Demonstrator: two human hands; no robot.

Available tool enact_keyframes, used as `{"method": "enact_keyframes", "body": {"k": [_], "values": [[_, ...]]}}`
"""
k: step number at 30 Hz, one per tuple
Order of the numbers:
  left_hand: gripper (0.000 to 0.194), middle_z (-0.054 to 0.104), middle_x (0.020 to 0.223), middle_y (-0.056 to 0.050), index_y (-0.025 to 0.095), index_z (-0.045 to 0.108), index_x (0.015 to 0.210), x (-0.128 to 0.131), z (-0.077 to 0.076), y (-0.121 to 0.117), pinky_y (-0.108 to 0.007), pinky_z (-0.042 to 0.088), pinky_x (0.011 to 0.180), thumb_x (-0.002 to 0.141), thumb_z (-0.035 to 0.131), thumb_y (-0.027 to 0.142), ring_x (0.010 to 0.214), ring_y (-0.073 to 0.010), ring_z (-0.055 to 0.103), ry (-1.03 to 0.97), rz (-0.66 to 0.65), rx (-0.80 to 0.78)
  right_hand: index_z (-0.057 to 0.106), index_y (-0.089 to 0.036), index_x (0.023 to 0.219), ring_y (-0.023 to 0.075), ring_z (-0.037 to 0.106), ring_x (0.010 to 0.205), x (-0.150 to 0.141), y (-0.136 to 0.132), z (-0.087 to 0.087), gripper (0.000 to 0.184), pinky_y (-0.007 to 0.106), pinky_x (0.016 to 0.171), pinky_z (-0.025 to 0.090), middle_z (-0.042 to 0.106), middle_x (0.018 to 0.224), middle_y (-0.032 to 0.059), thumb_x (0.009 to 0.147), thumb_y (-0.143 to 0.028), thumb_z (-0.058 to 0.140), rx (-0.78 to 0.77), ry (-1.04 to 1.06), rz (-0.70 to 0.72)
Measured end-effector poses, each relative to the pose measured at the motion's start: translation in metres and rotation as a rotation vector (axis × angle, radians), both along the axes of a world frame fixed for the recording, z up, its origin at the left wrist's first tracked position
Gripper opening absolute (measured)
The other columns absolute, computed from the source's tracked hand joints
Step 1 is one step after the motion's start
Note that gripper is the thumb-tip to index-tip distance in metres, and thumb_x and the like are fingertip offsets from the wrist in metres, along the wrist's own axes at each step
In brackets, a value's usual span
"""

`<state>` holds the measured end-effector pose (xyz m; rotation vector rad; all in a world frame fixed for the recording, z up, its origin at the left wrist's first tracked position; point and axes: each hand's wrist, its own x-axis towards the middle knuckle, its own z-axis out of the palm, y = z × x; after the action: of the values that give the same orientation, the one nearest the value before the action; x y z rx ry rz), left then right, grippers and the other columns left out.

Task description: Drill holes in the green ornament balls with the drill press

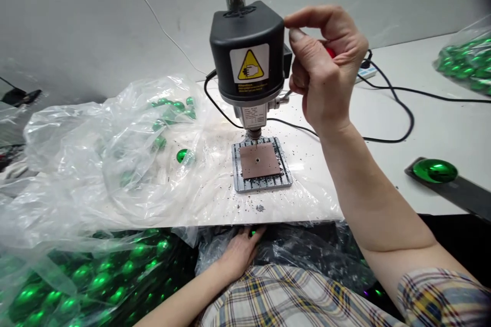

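Observation:
A small bench drill (248, 61) with a black head and a yellow warning label stands on the white table (429, 127). Its bit hangs over a brown pad with a centre hole (260, 160) on the slotted metal base (284, 180). My right hand (326, 71) is curled around the drill's feed lever, whose red knob (330, 52) shows between the fingers. My left hand (240, 251) reaches below the table's front edge into a plastic bag, fingers lying fairly flat, touching a small green piece I can barely see.
A clear plastic bag (111, 153) with several shiny green domed pieces lies left of the drill. More green pieces fill a bag (84, 281) at lower left and another (466, 64) at far right. One green dome sits on a black strip (434, 170). Black cable (399, 107) crosses the table.

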<state>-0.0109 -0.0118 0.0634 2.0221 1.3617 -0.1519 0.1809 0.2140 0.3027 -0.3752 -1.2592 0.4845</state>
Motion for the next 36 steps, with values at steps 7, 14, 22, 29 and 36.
{"method": "enact_keyframes", "body": {"k": [7, 14, 22, 29, 36], "values": [[0.035, 0.075, 0.103, -0.009, 0.025, 0.073, 0.113, -0.012, 0.099, 0.039, -0.037, 0.056, 0.081, 0.087, 0.069, 0.048, 0.087, -0.0255, 0.072, -0.431, -0.128, -0.243, 0.079, -0.021, 0.080, 0.0024, 0.028, 0.032, -0.004, 0.009, -0.002, 0.012, 0.022, 0.027, 0.013, 0.043, 0.048, -0.0045, 0.077, -0.030, 0.085, 0.058, 0.145, 0.043], [0.020, 0.067, 0.086, -0.010, 0.017, 0.064, 0.105, -0.123, 0.144, 0.177, -0.043, 0.047, 0.087, 0.092, 0.061, 0.032, 0.094, -0.0283, 0.062, -0.239, 0.939, 0.593, 0.079, -0.019, 0.083, 0.0012, 0.033, 0.032, -0.002, 0.005, 0.000, 0.022, 0.016, 0.025, 0.018, 0.050, 0.051, -0.0050, 0.075, -0.038, 0.088, 0.068, 0.123, 0.064], [0.037, 0.064, 0.085, -0.002, 0.020, 0.062, 0.106, -0.153, 0.118, 0.201, -0.029, 0.050, 0.067, 0.073, 0.073, 0.034, 0.071, -0.0164, 0.059, -0.421, 0.970, 0.332, 0.079, -0.016, 0.085, 0.0019, 0.034, 0.033, -0.002, 0.007, -0.002, 0.020, 0.017, 0.026, 0.019, 0.051, 0.051, -0.0051, 0.076, -0.033, 0.087, 0.083, 0.126, 0.071], [0.055, 0.071, 0.102, -0.005, 0.029, 0.053, 0.133, -0.126, 0.179, 0.156, -0.023, 0.052, 0.063, 0.082, 0.069, 0.036, 0.077, -0.0158, 0.069, -1.309, 0.928, 0.082, 0.078, -0.017, 0.087, 0.0020, 0.032, 0.033, -0.001, 0.001, -0.002, 0.008, 0.018, 0.027, 0.019, 0.045, 0.049, -0.0075, 0.081, -0.013, 0.074, 0.051, 0.117, 0.091], [0.044, 0.073, 0.108, -0.007, 0.021, 0.063, 0.122, -0.054, 0.147, 0.146, -0.035, 0.059, 0.088, 0.080, 0.076, 0.024, 0.098, -0.0216, 0.072, -1.503, 0.946, -0.212, 0.072, -0.019, 0.086, 0.0042, 0.034, 0.036, -0.003, -0.004, 0.000, 0.007, 0.022, 0.031, 0.023, 0.049, 0.052, -0.0075, 0.085, -0.013, 0.069, -0.003, 0.086, 0.032]]}}
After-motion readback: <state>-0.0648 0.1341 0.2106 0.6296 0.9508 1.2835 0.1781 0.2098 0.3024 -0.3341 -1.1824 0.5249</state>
